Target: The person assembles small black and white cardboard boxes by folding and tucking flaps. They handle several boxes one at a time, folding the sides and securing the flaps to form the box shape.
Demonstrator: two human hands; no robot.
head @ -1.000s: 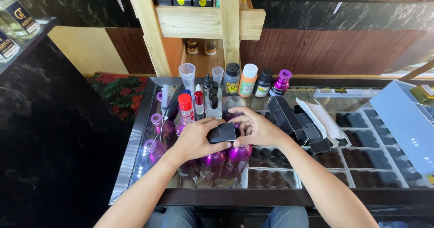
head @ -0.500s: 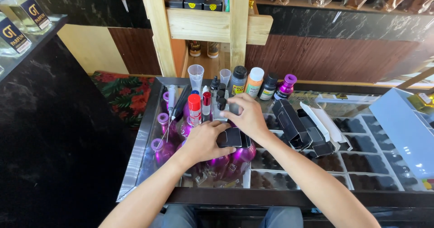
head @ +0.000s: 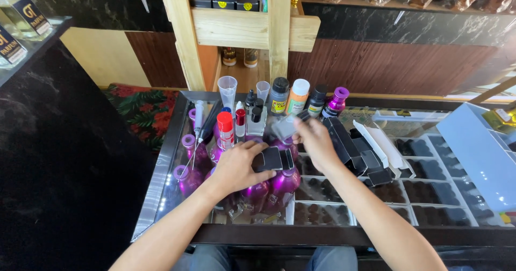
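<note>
My left hand grips a small black box and holds it over a cluster of shiny purple bottles on the glass counter. My right hand is stretched a little farther back. Its fingertips pinch a small grey rectangular piece, just in front of the row of capped bottles. What that grey piece is I cannot make out.
Capped bottles, two clear cups and a red-capped bottle stand at the back. Open black boxes and a white one lie right of my hands. A pale blue tray sits far right, a wooden shelf post behind.
My right hand has let go of the black box and moved back to the grey piece. My left hand keeps the black box over the purple bottles.
</note>
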